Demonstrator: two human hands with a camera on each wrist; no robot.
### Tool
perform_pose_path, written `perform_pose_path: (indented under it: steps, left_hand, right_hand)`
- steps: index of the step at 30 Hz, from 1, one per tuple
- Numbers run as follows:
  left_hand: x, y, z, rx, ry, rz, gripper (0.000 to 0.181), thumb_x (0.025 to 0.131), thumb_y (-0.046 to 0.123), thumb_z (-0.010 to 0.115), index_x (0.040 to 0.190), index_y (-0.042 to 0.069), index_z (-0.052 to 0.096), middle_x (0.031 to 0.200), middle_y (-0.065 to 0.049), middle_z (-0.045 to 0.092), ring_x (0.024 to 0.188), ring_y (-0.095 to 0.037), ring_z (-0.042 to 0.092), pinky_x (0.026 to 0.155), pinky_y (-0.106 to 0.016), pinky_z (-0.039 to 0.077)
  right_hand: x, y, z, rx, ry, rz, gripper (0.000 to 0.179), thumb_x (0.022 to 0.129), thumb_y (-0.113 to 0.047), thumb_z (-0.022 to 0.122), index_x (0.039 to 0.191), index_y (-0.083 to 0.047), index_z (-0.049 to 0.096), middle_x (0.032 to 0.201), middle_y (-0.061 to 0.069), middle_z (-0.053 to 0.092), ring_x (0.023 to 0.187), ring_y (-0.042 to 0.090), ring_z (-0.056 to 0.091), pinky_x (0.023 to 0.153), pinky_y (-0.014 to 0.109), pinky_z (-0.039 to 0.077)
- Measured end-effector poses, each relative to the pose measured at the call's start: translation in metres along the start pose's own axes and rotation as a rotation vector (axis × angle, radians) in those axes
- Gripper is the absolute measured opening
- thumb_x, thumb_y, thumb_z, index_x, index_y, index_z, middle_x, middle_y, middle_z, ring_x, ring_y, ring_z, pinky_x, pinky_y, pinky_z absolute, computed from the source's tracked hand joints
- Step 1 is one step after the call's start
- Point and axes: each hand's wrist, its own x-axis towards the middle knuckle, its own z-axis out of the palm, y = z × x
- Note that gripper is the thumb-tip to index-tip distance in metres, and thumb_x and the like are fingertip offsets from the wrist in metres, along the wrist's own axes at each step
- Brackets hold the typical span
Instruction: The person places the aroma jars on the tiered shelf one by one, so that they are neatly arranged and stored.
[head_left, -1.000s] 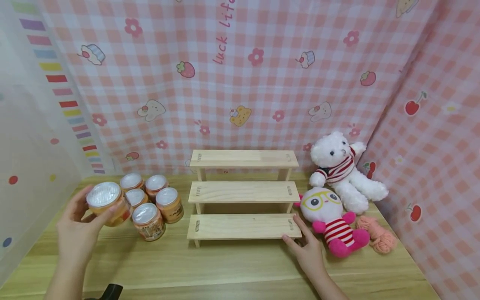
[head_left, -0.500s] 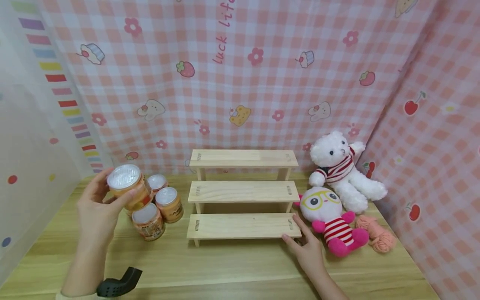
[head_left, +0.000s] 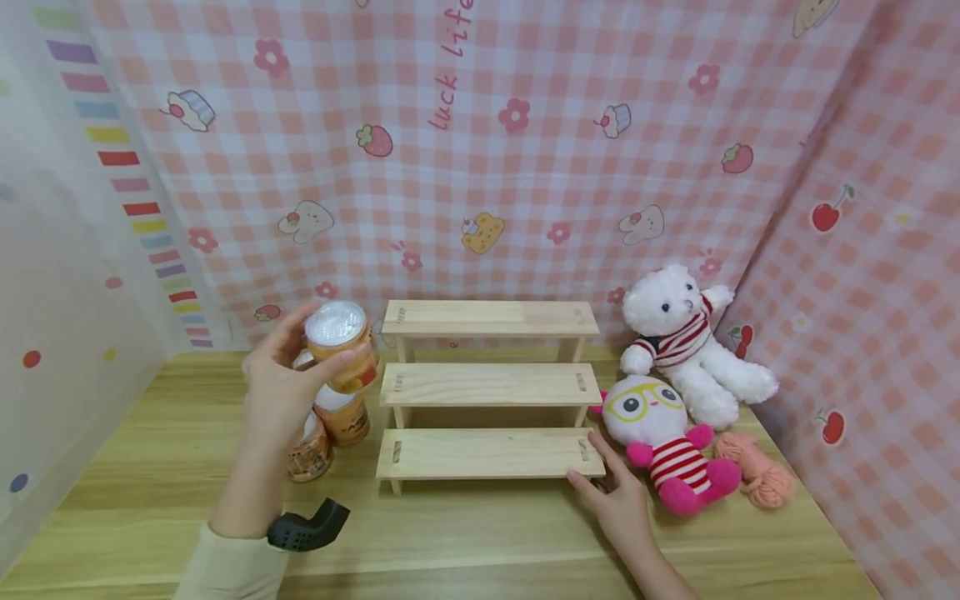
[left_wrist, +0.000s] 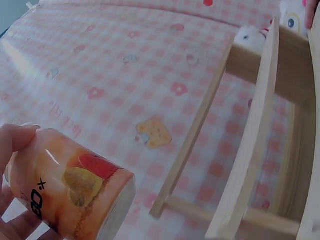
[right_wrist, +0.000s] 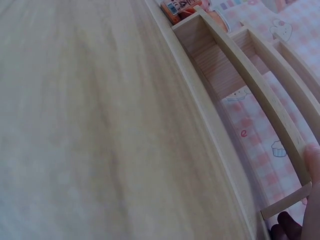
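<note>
In the head view my left hand (head_left: 281, 392) grips an orange can (head_left: 348, 354) with a silvery lid, thumb at its near side. The can hangs above the other cans, left of the three-tier wooden display shelf (head_left: 487, 454). Printed fruit on the can (left_wrist: 82, 187) faces the left wrist view. My right hand (head_left: 618, 504) holds the right end of the lowest tier, its thumb at the front edge. In the right wrist view the thumb (right_wrist: 313, 162) lies against the board, with darker fingers below, beside the end leg.
Several similar cans (head_left: 342, 417) stand on the wooden table (head_left: 450, 542), partly hidden behind my left hand. Right of the shelf lie a pink-and-white plush toy (head_left: 678, 467), a white teddy bear (head_left: 667, 308) and a skein of peach yarn (head_left: 757, 471). A checked pink curtain (head_left: 480, 167) hangs behind.
My left hand has carried the can to the right and slightly up, from left of the can group to near the shelf's left side. The right hand has stayed at the shelf's end.
</note>
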Motion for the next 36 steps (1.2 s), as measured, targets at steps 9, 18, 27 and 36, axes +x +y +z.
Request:
perform_pose_path:
  steps: [9,18,27,36]
  left_hand:
    - [0.011,0.001,0.043,-0.037,-0.124,0.019,0.064,0.076,-0.002,0.079,0.134,0.008,0.054,0.117,-0.006,0.062,0.105,-0.021,0.053,0.085,-0.032,0.048]
    - [0.024,0.007,0.084,-0.038,-0.220,-0.015,0.065,0.075,0.004,0.080,0.135,0.012,0.055,0.118,-0.008,0.061,0.107,-0.019,0.052,0.085,-0.038,0.049]
    - [0.033,0.006,0.125,-0.029,-0.309,-0.030,0.067,0.072,0.018,0.086,0.133,0.020,0.056,0.117,-0.004,0.060,0.109,-0.020,0.051,0.086,-0.042,0.049]
    - [0.042,0.006,0.161,-0.021,-0.333,-0.040,0.067,0.071,0.018,0.087,0.132,0.022,0.057,0.117,0.001,0.059,0.107,-0.020,0.053,0.086,-0.038,0.050]
  right_hand:
    - [0.000,0.002,0.000,-0.009,0.000,-0.010,0.061,0.075,0.005,0.077,0.132,0.006,0.053,0.133,0.022,0.052,0.115,0.031,0.051,0.088,0.012,0.042]
    - [0.000,0.001,0.000,-0.004,-0.001,0.003,0.062,0.075,0.005,0.077,0.132,0.006,0.053,0.133,0.021,0.052,0.115,0.026,0.051,0.088,0.013,0.042]
    - [0.001,0.004,0.000,-0.024,0.004,-0.015,0.061,0.075,0.004,0.078,0.132,0.005,0.054,0.132,0.020,0.053,0.113,0.021,0.053,0.086,0.012,0.043]
    - [0.001,0.004,0.000,-0.021,0.005,-0.014,0.062,0.075,0.004,0.078,0.132,0.005,0.054,0.132,0.021,0.053,0.111,0.013,0.053,0.086,0.012,0.043]
